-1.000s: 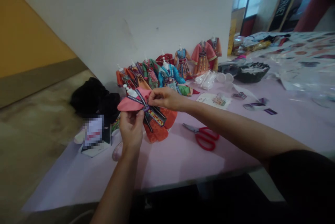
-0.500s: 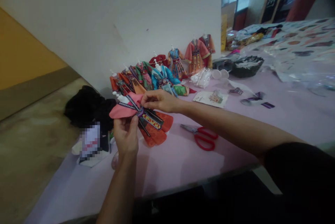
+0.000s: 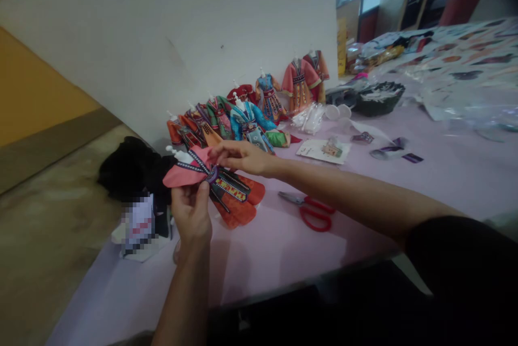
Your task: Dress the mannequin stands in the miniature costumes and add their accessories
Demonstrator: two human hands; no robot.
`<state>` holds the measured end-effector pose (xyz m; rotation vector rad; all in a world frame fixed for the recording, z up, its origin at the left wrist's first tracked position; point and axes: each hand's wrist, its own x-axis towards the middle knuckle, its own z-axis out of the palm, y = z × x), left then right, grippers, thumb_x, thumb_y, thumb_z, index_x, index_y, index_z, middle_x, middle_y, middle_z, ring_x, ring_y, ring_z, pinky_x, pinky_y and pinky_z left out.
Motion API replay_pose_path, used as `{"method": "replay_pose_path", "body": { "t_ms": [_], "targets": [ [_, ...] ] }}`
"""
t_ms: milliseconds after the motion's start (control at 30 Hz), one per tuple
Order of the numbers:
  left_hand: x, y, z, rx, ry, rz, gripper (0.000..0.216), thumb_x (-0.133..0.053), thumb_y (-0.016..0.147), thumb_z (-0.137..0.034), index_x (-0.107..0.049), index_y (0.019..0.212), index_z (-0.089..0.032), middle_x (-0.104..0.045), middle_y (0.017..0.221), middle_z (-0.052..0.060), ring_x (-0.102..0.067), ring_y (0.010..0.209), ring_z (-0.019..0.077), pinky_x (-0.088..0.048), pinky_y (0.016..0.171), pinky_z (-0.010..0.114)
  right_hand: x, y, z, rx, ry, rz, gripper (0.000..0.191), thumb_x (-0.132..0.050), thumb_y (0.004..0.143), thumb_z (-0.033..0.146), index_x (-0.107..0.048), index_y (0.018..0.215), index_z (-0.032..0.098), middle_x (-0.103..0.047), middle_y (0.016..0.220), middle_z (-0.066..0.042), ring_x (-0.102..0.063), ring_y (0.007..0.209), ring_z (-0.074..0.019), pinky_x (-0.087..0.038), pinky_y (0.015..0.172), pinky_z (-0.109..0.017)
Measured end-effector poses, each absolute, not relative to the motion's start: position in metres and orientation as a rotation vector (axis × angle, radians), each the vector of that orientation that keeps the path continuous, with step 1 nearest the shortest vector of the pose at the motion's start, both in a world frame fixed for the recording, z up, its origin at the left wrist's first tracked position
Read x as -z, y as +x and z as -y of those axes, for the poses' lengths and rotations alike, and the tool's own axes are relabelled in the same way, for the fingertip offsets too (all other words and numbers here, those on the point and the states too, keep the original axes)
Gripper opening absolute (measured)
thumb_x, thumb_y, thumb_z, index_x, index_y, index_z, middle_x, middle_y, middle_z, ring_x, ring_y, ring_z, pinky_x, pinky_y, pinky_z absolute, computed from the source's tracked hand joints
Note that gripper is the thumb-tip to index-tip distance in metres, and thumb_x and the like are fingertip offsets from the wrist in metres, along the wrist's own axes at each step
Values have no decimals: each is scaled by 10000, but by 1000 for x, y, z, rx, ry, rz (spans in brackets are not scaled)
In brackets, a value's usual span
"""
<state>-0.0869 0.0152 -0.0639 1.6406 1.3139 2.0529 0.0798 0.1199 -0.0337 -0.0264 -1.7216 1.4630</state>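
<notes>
A headless doll in a pink top and orange skirt, with a dark patterned sash, tilts above the table with its white neck toward the upper left. My left hand grips it from below, thumb pressed on the front near the waist. From the right, my right hand reaches over with bent fingers pinching at the dress by the sleeve and waistband; its fingertips are partly hidden. Red-handled scissors lie on the table below my right forearm.
Several dressed dolls, one in blue, lean along the white wall. Behind the scissors are a printed card, a clear plastic bag and a dark bowl. Black fluffy material sits at the left edge.
The whole view has shifted slightly. My right fingers have moved a little up and left on the dress, showing more of the purple waistband. My left hand keeps its hold.
</notes>
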Motion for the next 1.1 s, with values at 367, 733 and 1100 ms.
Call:
{"method": "replay_pose_path", "body": {
  "t_ms": [367, 733, 1100],
  "targets": [
    [64, -86, -15, -2033, 1621, -1321, 505, -797, 841, -345, -636, 1303, -221, -691, 1317, 107, -659, 1247, 252, -481, 1138, 420, 44, 62, -116, -1477, -172, 1631, 60, -625, 906, 116, -642, 883, 169, -644, 846, 13, -581, 814, -125, -473, 831, -273],
    [63, -83, -14, -2023, 1574, -1286, 503, -805, 824, -306, -649, 1295, -229, -700, 1306, 98, -663, 1239, 239, -484, 1134, 402, 45, 61, -111, -1491, -191, 1572, 162, -708, 883, 268, -615, 793, 170, -576, 794, 30, -526, 762, -122, -428, 773, -264],
    [63, -81, -12, -2003, 1515, -1264, 462, -781, 837, -429, -671, 1253, -262, -668, 1378, 87, -640, 1275, 248, -520, 1084, 366, 42, 62, -104, -1576, -319, 1491, 210, -708, 838, 309, -577, 741, 175, -541, 715, 37, -479, 684, -110, -383, 647, -239]
  ]
}}
